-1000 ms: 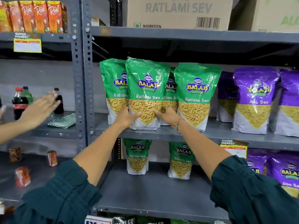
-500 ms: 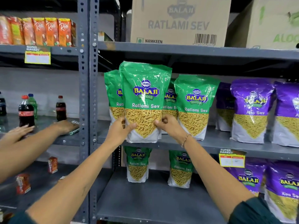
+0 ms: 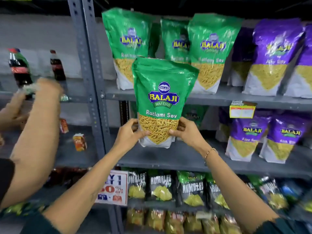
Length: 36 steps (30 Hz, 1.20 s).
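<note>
**Ratlami Sev pouch [image 3: 162, 102] being held aloft**

Hovering upright in front of the grey shelf rack [image 3: 94, 98], lower than the green pouches [image 3: 212, 53] and left of the purple pouches [image 3: 273, 56]. Gripping its lower corners with the left hand [image 3: 130, 134] and the right hand [image 3: 187, 132], thumbs pressing the front, fingers curling behind. Wearing a bracelet [image 3: 210, 152] on the right wrist.
</note>
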Motion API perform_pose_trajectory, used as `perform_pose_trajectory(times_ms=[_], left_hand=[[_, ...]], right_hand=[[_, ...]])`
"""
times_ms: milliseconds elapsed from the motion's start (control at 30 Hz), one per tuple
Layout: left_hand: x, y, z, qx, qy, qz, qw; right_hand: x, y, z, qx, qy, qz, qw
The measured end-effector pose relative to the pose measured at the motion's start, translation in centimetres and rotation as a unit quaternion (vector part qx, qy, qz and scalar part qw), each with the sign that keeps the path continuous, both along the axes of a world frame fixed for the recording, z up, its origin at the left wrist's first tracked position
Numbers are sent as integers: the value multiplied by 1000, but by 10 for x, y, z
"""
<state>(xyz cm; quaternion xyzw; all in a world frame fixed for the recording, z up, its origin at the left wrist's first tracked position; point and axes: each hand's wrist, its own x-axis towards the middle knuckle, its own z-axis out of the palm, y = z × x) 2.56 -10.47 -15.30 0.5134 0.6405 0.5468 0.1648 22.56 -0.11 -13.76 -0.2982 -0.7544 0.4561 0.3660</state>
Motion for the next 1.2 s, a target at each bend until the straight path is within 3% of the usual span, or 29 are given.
perform_pose_trajectory(times_ms=[200, 400, 833, 1200], left_hand=[[-14, 25, -74, -118, -25, -2, 993], [-39, 62, -117, -191, -13, 30, 981], [-108, 117, -147, -201, -14, 152, 968], [-116, 118, -161, -203, 23, 172, 964]], right_hand=[[-21, 16, -89, -86, -12, -33, 996], [-57, 56, -141, -145, -22, -27, 989], [-157, 137, -161, -166, -41, 51, 984], [-175, 145, -169, -170, -74, 59, 981]])
